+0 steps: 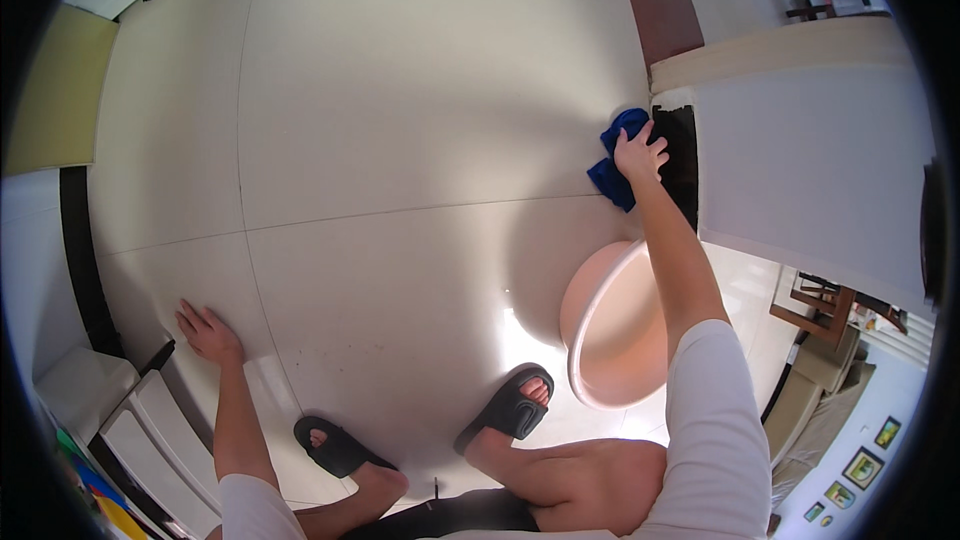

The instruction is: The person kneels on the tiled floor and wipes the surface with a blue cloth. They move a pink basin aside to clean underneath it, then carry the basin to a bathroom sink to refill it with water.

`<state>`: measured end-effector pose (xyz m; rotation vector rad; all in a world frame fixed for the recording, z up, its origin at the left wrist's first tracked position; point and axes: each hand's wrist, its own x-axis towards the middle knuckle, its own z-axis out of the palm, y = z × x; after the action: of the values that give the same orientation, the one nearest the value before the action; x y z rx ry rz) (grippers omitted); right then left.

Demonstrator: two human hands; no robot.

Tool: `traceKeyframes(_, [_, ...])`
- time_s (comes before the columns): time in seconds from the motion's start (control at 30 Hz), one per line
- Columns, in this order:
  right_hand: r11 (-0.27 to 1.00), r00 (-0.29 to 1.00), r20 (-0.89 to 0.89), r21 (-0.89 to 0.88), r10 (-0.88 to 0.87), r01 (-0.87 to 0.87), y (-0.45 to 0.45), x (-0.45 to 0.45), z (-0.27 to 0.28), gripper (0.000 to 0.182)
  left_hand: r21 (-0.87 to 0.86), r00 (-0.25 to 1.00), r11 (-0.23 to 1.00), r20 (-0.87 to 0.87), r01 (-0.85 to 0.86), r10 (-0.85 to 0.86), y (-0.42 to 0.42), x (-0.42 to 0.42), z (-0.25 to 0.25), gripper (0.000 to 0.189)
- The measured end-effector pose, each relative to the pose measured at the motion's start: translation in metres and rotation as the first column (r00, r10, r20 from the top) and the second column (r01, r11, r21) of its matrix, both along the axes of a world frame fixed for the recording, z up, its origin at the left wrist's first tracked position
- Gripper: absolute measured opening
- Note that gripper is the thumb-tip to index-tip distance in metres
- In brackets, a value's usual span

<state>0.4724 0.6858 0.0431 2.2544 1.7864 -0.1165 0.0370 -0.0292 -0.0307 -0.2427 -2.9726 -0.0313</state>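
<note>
Out to the right, my right hand [641,156] holds down a crumpled dark blue cloth [616,184] on the floor at the foot of a white wall. Its fingers are spread over the cloth and reach the black baseboard [677,157]. Part of the cloth is hidden under the palm. A pale pink plastic basin [619,330] stands under my right forearm, which hides its right side. My left hand [210,334] is at the lower left with fingers apart and nothing in it. It appears over the floor tiles; contact is hard to tell.
Glossy beige tiles [420,127] cover the floor, with small dark specks near my black slippers [510,409]. White drawers [161,442] stand beside my left arm. A white wall end [810,157] rises at the right, beyond which are wooden chairs [821,311] and a sofa [814,397].
</note>
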Motion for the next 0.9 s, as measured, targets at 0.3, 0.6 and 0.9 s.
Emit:
traceKeyframes(0.3, [0.912,0.967,0.067,0.321,0.248,-0.256,-0.001,-0.007,-0.035,0.064,-0.028,1.0,0.999,0.001,-0.03,0.03,0.001,0.0,-0.004,0.06])
traceKeyframes(0.6, [0.756,0.769,-0.092,0.294,0.632,-0.585,-0.11,-0.147,-0.021,0.058,-0.029,0.999,0.999,-0.028,-0.038,0.037,-0.006,-0.004,-0.002,0.059])
traceKeyframes(0.9, [0.707,0.706,-0.134,0.3,0.696,-0.64,-0.107,-0.14,-0.016,0.053,-0.046,1.0,0.999,0.0,-0.026,0.026,-0.018,-0.007,0.003,0.061])
